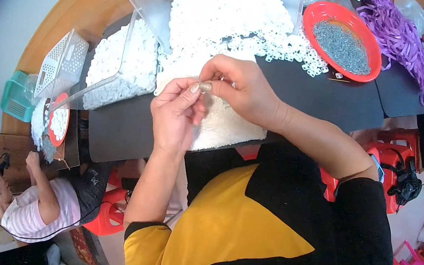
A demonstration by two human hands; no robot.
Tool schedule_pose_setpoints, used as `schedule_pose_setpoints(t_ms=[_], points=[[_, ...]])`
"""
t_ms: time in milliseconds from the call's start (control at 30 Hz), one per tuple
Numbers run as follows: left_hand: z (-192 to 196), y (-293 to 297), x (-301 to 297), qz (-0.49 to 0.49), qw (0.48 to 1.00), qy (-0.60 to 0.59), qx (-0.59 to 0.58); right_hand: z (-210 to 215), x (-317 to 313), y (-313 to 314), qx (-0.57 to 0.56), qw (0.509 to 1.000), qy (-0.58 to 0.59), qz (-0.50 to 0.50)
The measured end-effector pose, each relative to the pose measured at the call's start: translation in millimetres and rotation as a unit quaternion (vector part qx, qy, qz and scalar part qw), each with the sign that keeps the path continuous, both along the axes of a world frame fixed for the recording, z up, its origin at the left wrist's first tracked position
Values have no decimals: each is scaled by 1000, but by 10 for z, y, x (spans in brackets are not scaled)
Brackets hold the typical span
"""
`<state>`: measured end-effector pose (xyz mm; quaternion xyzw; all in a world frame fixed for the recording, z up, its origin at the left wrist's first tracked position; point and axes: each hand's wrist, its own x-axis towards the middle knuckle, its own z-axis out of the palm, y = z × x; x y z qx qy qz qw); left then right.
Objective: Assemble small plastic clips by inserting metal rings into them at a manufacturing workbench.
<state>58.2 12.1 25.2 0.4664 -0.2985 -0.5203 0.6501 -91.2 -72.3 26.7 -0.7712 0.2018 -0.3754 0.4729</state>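
Note:
My left hand (175, 112) and my right hand (240, 88) meet above the dark table (327, 95), fingertips pinched together on a small pale piece (205, 86). Which hand bears it more is hard to tell; both touch it. Under the hands lies a heap of small white rings (229, 14) and a flatter white pile (224, 126). A red bowl (317, 14) of small grey metal parts (343, 45) sits to the upper right of my right hand.
A clear plastic bin (123, 67) of white pieces stands left of my hands, with a white basket (63, 63) and a green one (15, 97) beyond. Purple strips (399, 34) lie far right. Another person (43, 200) works at lower left. Red stools (395, 154) stand at right.

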Motion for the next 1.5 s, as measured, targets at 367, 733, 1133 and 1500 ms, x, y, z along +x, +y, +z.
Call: schedule_pose_setpoints(t_ms=[367, 733, 1133, 1500], points=[[12, -60, -154, 13, 994, -108, -31, -70, -19, -90, 60, 995, -75, -13], [-35, -121, -132, 21, 999, -24, -20, -8, -85, -117, -63, 996, 36, -54], [-80, -108, -166, 31, 997, -52, -40, -77, -63, -148, -128, 989, 50, -57], [-80, -96, -216, 52, 996, -54, -50, -101, -43, -132, -180, 979, 72, -67]])
